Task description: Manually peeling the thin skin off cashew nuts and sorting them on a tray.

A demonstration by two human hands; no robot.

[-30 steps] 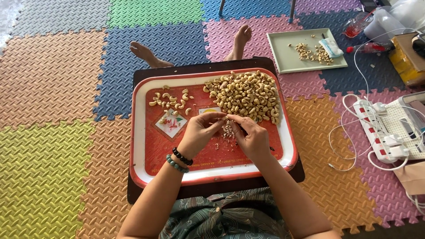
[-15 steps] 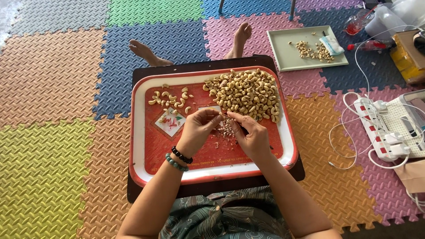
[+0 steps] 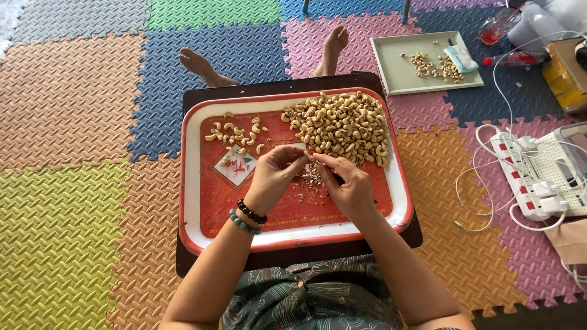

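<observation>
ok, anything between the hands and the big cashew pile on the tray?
Nothing visible. The left hand and right hand meet fingertip to fingertip over the red tray, right at the near edge of the big cashew pile. Only small husk crumbs lie beneath them.

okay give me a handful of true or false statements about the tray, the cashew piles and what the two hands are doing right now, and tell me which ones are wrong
1. The big cashew pile lies in the far right part of the red tray. True.
2. The left hand and right hand meet fingertip to fingertip over the tray. True.
3. The small cashew group lies on the foam mats. False: it lies on the tray, far left.
4. The green tray is bare. False: it holds some nuts and a small packet.
5. Beaded bracelets sit on the right wrist. False: they are on the left wrist.
</observation>
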